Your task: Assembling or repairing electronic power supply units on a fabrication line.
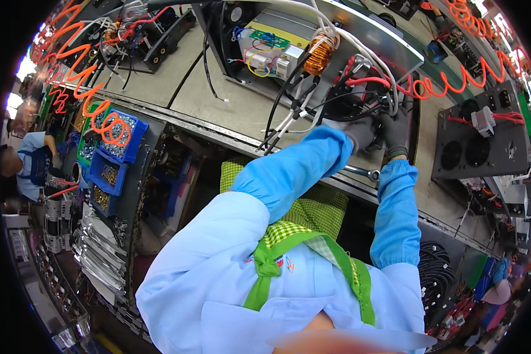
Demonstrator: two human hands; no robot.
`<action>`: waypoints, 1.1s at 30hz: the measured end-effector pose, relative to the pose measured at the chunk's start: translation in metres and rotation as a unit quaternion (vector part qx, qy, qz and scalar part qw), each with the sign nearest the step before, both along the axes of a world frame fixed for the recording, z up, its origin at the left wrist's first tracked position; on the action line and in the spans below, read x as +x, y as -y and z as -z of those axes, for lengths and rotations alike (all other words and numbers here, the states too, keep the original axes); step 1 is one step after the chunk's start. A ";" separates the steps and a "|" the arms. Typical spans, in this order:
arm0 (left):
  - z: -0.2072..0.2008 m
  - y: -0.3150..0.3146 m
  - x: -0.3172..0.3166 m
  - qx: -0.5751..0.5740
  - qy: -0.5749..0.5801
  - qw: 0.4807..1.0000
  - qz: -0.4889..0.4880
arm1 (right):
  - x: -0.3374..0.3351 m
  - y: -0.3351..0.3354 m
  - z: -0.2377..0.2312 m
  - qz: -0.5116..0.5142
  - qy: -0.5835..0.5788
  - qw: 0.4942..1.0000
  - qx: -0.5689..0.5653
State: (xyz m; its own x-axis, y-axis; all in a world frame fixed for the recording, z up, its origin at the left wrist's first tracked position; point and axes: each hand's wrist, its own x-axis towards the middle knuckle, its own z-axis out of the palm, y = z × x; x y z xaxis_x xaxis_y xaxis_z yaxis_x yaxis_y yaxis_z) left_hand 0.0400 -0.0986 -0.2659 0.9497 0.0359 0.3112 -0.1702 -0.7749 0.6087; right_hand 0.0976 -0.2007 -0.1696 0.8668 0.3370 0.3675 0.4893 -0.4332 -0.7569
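Both of my hands wear dark grey gloves and reach into the near right corner of an open metal machine chassis (383, 35). My left hand (363, 133) is beside the black cables (342, 103), its fingertips hidden. Close by on the right, my right hand (395, 131) has its fingers bent down near the white cables (389, 76) and red wires; what they hold is hidden. A copper-wound coil (320, 54) and a green circuit board (268, 39) sit inside the chassis. A steel wrench (363, 171) lies at the bench edge below my hands.
Blue bins (107, 171) of small metal fasteners stand at the left. Another chassis with fans (475, 133) is at the right, and a wired assembly (153, 44) at the far left. Orange coiled hoses (82, 71) hang on both sides. A co-worker (32, 156) is at the left.
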 end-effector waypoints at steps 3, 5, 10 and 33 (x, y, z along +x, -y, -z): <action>-0.092 0.007 -0.068 -0.028 -0.045 0.999 -0.012 | 0.008 0.023 0.005 0.013 0.018 1.000 -0.010; -0.075 0.010 -0.104 0.132 0.014 0.985 0.113 | 0.008 0.024 0.003 0.012 -0.002 1.000 0.027; -0.043 0.005 -0.135 0.322 -0.107 0.934 0.109 | -0.001 0.011 0.002 0.020 0.027 0.999 -0.009; -0.139 -0.074 -0.176 -0.441 -0.365 0.799 0.187 | -0.024 0.003 -0.025 -0.057 0.031 0.997 0.048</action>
